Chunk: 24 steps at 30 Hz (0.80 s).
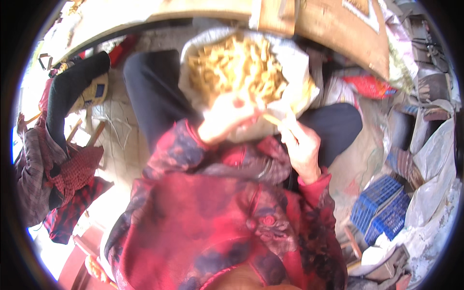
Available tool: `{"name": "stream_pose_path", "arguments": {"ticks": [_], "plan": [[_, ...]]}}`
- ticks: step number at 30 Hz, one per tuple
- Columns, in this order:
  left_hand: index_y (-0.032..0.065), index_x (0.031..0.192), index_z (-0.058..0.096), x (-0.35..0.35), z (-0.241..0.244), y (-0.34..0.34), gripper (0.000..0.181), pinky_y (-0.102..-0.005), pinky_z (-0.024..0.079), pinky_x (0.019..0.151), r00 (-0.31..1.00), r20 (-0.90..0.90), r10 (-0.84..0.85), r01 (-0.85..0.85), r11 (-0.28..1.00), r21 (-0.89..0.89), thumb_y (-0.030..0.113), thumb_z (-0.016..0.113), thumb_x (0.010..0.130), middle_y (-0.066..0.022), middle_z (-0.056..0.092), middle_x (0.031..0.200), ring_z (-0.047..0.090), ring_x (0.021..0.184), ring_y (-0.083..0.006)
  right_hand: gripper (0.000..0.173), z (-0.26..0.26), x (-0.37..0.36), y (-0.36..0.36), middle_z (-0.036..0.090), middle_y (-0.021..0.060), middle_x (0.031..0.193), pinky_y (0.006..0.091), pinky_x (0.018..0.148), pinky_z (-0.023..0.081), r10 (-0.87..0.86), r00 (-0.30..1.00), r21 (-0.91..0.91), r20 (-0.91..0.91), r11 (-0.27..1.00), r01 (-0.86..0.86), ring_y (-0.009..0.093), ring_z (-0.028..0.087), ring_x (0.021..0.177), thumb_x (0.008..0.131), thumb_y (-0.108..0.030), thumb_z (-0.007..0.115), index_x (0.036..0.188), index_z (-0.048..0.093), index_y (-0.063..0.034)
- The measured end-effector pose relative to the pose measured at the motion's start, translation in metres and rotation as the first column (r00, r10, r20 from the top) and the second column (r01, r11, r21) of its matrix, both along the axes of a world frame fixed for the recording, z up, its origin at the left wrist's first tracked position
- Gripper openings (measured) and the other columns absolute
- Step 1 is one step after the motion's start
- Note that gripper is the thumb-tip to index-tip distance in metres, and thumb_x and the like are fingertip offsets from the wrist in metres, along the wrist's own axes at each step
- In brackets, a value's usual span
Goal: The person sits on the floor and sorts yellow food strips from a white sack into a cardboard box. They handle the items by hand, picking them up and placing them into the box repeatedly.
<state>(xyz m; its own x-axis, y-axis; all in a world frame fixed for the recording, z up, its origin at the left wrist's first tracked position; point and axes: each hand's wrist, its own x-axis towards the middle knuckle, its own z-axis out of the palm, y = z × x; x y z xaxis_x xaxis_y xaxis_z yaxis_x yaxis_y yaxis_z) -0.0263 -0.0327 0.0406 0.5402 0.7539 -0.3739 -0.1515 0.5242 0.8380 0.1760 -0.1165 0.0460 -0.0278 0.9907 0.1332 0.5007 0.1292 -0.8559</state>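
A white woven sack (295,61) sits open between my knees, heaped with short pale-yellow strips (237,69) of a kind I cannot tell. My left hand (230,116) is over the near side of the heap, overexposed and blurred; what its fingers hold is unclear. To its right, my right hand (301,143) pinches a thin yellow strip (272,119) between thumb and fingers. The strip's far end points toward the left hand's fingertips; whether they touch it cannot be made out.
A wooden tabletop (203,9) curves across the far side, just beyond the sack. Another person (65,94) sits at the left. Blue plastic baskets (380,206) stand on the floor at right. A red packet (369,87) lies under the table's right end.
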Motion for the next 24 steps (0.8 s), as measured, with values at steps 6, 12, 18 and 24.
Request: {"name": "stream_pose_path", "arguments": {"ticks": [6,12,18,24], "plan": [[0.0016,0.099,0.062,0.018,0.056,0.081,0.020,-0.0179,0.038,0.051,0.996,0.053,0.078,-0.094,0.890,0.446,0.020,0.058,0.090,-0.0018,0.061,0.075,0.055,0.060,-0.0055,0.017,0.051,0.024,0.096,0.061,0.0055,0.081,0.0236,0.056,0.046,0.000,0.983,0.313,0.182,0.948,-0.058,0.009,0.056,0.064,0.091,0.000,0.052,0.105,0.061,0.0023],[0.0033,0.100,0.062,0.044,0.070,0.182,0.019,-0.0171,0.039,0.055,0.986,0.086,0.141,-0.160,0.691,0.705,0.019,0.062,0.089,-0.0003,0.061,0.076,0.054,0.062,-0.0046,0.015,0.084,0.039,0.197,0.059,0.0073,0.065,0.0267,0.053,0.044,-0.188,0.904,0.489,0.385,0.872,-0.027,0.013,0.055,0.057,0.088,-0.009,0.061,0.101,0.065,-0.0027],[0.0027,0.099,0.060,0.037,0.028,0.169,0.019,-0.0184,0.046,0.060,0.971,0.044,0.233,-0.219,0.809,0.546,0.018,0.064,0.088,-0.0026,0.062,0.080,0.058,0.066,-0.0066,0.014,0.031,0.057,0.191,0.061,0.0163,0.073,0.0306,0.060,0.047,-0.242,0.845,0.512,0.477,0.858,-0.043,0.024,0.061,0.064,0.087,-0.010,0.061,0.098,0.063,-0.0028],[0.0015,0.099,0.061,0.014,0.038,0.110,0.022,-0.0269,0.049,0.071,0.877,-0.244,0.414,0.109,0.324,0.940,0.017,0.068,0.084,-0.0070,0.063,0.084,0.060,0.074,-0.0164,0.012,0.040,0.020,0.129,0.061,0.0081,0.065,0.0280,0.052,0.046,-0.270,0.962,0.240,0.028,0.936,0.256,0.014,0.060,0.056,0.086,-0.011,0.063,0.095,0.062,-0.0044]]}}
